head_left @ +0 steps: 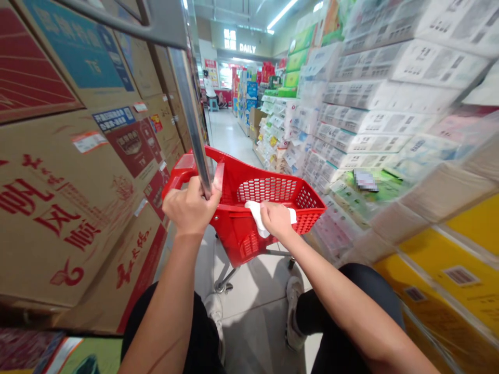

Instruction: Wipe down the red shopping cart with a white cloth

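Observation:
A red plastic shopping cart basket with perforated walls is in front of me, above a wheeled metal frame. My left hand is closed around an upright metal pole at the basket's left corner. That pole runs up to a grey plastic part at the top of the view. With my right hand I press a white cloth over the basket's near rim. Parts of the cloth stick out on both sides of the fingers. The basket's visible inside shows only red plastic.
Stacked cardboard cartons rise close on the left. Wrapped tissue packs are piled on the right, with yellow boxes below. A tiled aisle leads ahead, where a person sits on a blue stool.

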`<move>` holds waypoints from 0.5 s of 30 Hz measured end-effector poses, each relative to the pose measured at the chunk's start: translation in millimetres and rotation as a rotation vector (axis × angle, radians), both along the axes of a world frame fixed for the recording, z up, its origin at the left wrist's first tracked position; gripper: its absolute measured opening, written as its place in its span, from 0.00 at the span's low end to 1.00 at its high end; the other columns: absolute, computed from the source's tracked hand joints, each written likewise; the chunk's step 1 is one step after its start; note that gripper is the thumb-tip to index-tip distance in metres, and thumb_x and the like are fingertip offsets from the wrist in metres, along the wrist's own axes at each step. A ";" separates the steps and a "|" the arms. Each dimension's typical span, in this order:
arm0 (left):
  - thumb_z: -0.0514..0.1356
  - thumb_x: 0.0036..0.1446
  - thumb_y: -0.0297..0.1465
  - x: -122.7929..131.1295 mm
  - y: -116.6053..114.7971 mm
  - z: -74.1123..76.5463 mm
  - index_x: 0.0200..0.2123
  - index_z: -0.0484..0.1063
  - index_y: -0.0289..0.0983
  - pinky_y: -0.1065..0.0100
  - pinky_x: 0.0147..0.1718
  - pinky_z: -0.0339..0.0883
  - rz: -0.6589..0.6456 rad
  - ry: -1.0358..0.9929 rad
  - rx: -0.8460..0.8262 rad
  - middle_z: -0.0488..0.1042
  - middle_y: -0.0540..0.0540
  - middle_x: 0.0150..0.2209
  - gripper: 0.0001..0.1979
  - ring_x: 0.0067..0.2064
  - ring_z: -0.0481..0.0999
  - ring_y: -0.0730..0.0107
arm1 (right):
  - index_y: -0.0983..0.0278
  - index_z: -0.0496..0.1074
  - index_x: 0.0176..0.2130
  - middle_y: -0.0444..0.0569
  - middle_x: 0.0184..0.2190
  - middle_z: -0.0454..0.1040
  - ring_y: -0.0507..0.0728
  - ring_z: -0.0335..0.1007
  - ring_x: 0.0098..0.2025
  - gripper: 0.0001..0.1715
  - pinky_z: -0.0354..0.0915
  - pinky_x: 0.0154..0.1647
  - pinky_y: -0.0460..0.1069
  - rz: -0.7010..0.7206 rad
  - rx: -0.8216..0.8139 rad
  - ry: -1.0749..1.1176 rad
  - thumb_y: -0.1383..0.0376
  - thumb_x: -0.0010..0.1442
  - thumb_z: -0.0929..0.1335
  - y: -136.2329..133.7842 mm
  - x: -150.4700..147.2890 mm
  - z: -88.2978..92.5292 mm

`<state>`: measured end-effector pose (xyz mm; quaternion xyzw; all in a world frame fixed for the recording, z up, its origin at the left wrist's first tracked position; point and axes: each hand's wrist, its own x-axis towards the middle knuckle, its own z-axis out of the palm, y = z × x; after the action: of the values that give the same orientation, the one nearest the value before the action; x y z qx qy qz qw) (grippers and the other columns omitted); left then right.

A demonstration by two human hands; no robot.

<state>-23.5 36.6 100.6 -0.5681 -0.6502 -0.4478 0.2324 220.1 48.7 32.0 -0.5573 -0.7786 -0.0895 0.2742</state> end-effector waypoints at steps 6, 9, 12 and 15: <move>0.59 0.52 0.41 -10.0 -0.9 1.2 0.26 0.70 0.40 0.62 0.35 0.59 0.030 0.029 0.032 0.66 0.48 0.21 0.11 0.28 0.69 0.63 | 0.64 0.72 0.29 0.52 0.28 0.77 0.55 0.69 0.30 0.24 0.48 0.32 0.50 -0.235 -0.057 -0.105 0.61 0.70 0.57 9.8 102.7 -17.8; 0.59 0.53 0.41 -2.6 -2.1 1.7 0.27 0.70 0.40 0.62 0.35 0.59 0.047 0.042 0.039 0.66 0.47 0.21 0.11 0.27 0.69 0.64 | 0.64 0.72 0.27 0.54 0.27 0.76 0.56 0.67 0.29 0.25 0.48 0.32 0.51 -0.264 -0.015 -0.023 0.61 0.70 0.56 8.7 106.1 -15.2; 0.59 0.53 0.40 10.8 -2.8 1.3 0.28 0.70 0.40 0.61 0.35 0.59 0.050 0.041 0.046 0.65 0.48 0.21 0.10 0.27 0.68 0.64 | 0.63 0.70 0.27 0.52 0.27 0.76 0.56 0.67 0.29 0.26 0.50 0.34 0.51 -0.191 0.028 0.031 0.61 0.71 0.55 2.7 57.0 -6.0; 0.59 0.52 0.40 22.1 -2.2 0.5 0.28 0.70 0.40 0.61 0.36 0.59 0.016 0.024 0.037 0.66 0.47 0.21 0.09 0.27 0.68 0.64 | 0.62 0.70 0.33 0.48 0.31 0.77 0.55 0.68 0.34 0.23 0.52 0.38 0.50 -0.066 0.053 0.024 0.61 0.73 0.54 -8.2 -16.7 8.3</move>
<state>-1.4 34.4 101.1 -0.5637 -0.6434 -0.4513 0.2542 203.4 40.5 40.3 -0.5762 -0.7539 -0.1123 0.2949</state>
